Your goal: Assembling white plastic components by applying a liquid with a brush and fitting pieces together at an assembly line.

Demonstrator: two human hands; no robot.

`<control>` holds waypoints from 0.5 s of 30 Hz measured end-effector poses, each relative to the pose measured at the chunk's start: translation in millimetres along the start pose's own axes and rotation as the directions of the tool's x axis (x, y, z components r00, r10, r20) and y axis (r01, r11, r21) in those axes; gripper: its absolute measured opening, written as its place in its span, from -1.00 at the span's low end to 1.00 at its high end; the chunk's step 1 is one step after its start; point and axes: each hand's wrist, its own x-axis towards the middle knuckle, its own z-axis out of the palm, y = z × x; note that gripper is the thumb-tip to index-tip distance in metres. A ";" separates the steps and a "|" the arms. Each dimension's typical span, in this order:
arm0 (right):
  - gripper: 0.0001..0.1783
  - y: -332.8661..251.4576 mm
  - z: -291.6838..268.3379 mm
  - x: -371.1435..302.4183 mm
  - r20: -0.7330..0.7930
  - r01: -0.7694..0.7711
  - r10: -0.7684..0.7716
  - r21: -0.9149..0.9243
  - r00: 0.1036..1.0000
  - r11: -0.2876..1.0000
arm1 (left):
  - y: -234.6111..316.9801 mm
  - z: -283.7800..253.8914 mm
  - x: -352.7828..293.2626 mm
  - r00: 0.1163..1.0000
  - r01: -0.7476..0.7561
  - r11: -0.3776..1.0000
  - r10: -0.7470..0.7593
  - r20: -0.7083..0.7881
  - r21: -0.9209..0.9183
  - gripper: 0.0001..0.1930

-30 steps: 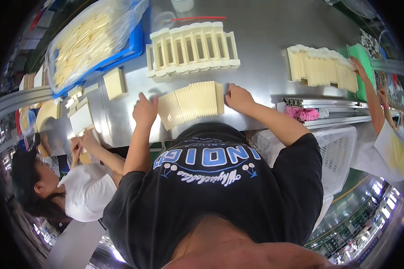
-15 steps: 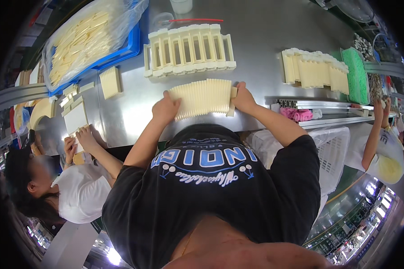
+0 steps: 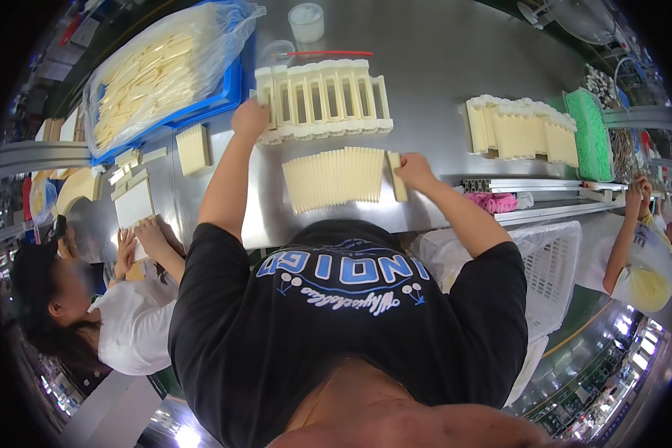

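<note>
In front of me lies a row of thin cream plastic strips [image 3: 334, 181], packed side by side in a slightly fanned block. My right hand [image 3: 417, 172] is at the right end of this row, its fingers closed on a single cream strip [image 3: 396, 176] standing a little apart from the block. Beyond the block stands a row of cream rectangular plastic frames [image 3: 322, 101] with open middles. My left hand [image 3: 250, 119] is at the left end of that row, its fingers curled around the leftmost frame [image 3: 266, 97]; the fingertips are partly hidden.
At the back left, a blue bin [image 3: 231, 88] holds a plastic bag of loose strips. A small strip stack [image 3: 193, 149] lies beside it. A cup [image 3: 306, 22] and red stick [image 3: 328, 53] sit behind the frames. Filled frames [image 3: 523, 131] stand right. A co-worker [image 3: 134, 321] works at left.
My left hand has left the strip block and moved up to the left end of the frame row. My right hand has shifted slightly, with the end strip now upright beside the block.
</note>
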 end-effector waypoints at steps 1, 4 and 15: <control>-0.75 2.6 -8.5 -0.6 -0.001 -0.011 0.011 0.010 1.000 1.000 | 5.2 -13.4 -8.6 0.999 0.016 1.000 -0.016 -0.029 -0.004 -0.68; -0.85 -6.7 -37.3 -4.4 -0.069 0.075 -0.058 0.268 0.996 0.961 | 16.9 -42.0 -31.4 0.986 -0.050 0.948 -0.002 -0.164 -0.314 -0.67; -0.86 -130.9 -72.1 -22.8 -0.114 0.275 -0.329 0.823 0.937 0.498 | 118.1 0.5 -109.5 0.920 0.123 0.156 0.352 0.171 -0.980 -0.79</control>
